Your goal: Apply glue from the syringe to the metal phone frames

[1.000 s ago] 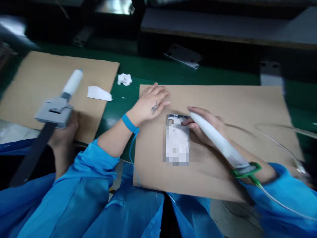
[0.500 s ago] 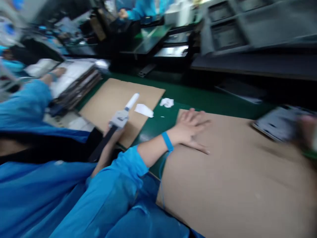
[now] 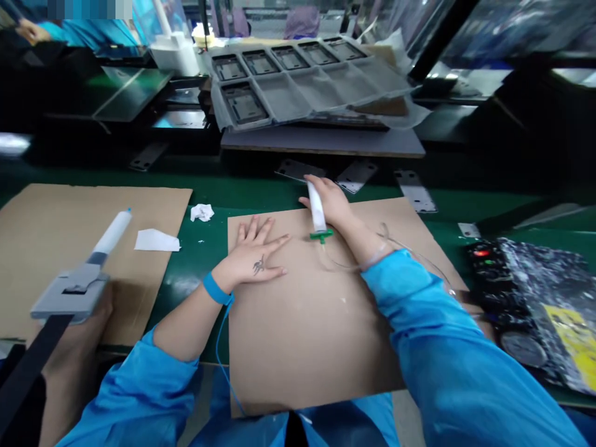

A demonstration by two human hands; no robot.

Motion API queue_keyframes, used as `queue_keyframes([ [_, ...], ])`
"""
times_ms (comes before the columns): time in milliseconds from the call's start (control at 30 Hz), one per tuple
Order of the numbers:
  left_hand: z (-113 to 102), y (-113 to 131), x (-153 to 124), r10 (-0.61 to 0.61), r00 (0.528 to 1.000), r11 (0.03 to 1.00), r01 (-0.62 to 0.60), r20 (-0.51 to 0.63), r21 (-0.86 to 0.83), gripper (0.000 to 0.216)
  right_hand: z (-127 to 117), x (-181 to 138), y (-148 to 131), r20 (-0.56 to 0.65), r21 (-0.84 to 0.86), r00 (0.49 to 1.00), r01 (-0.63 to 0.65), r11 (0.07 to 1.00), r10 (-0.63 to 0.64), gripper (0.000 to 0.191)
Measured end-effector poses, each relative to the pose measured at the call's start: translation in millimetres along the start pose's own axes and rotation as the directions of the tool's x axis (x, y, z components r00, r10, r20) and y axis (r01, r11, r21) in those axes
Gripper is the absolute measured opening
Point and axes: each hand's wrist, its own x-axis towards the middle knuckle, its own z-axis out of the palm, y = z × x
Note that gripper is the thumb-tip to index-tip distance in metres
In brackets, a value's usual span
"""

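Observation:
My left hand (image 3: 251, 257) lies flat with spread fingers on the left back part of a brown cardboard sheet (image 3: 316, 341). A blue wrist strap (image 3: 216, 288) with a thin cord circles that wrist. Over the sheet's back edge, my right hand (image 3: 329, 200) is closed around a white dispensing syringe (image 3: 317, 208). The syringe has a green cap (image 3: 321, 235) at its near end, from which a clear tube (image 3: 344, 267) runs back under my right forearm. The far tip of the syringe and some fingers are hidden.
Flat metal plates (image 3: 416, 190) lie behind the sheet. Crumpled paper (image 3: 202, 212) and a paper scrap (image 3: 157, 240) are at left, beside another person's hand (image 3: 79, 347) under a grey device (image 3: 72, 295). A control box (image 3: 526, 310) stands right; a compartment tray (image 3: 302, 81) sits behind.
The view has swung right. My left hand remains flat on the cardboard. My right hand, blurred at the edge before, is now over the sheet's back edge; the grey plate near it has left the sheet.

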Motion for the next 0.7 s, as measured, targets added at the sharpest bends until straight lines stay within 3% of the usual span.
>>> queue_keyframes([
  [167, -3, -1, 2, 0.008, 1.000, 1.000, -0.008, 0.007, 0.013, 0.099, 11, 41, -19, 0.064, -0.089, 0.997, -0.039, 0.995, 0.045, 0.074],
  [333, -7, 4, -1, -0.007, 1.000, 1.000, 0.007, 0.031, 0.018, 0.098, 21, 51, -34, 0.128, -0.033, 0.986, 0.108, 0.994, -0.103, 0.078],
  [467, -7, 2, -1, 0.008, 1.000, 1.000, -0.008, 0.015, 0.004, 0.097, 23, 51, -32, 0.088, -0.022, 0.996, -0.016, 1.000, 0.018, 0.099],
  [567, -6, -1, -1, 0.016, 1.000, 1.000, -0.016, 0.010, 0.007, 0.097, 21, 51, -28, 0.069, -0.026, 0.989, -0.128, 0.991, 0.129, 0.093],
  [700, -5, -2, -2, 0.018, 1.000, 1.000, -0.018, -0.008, 0.016, 0.097, 15, 52, -28, 0.013, -0.030, 0.992, -0.129, 0.991, 0.129, 0.079],
])
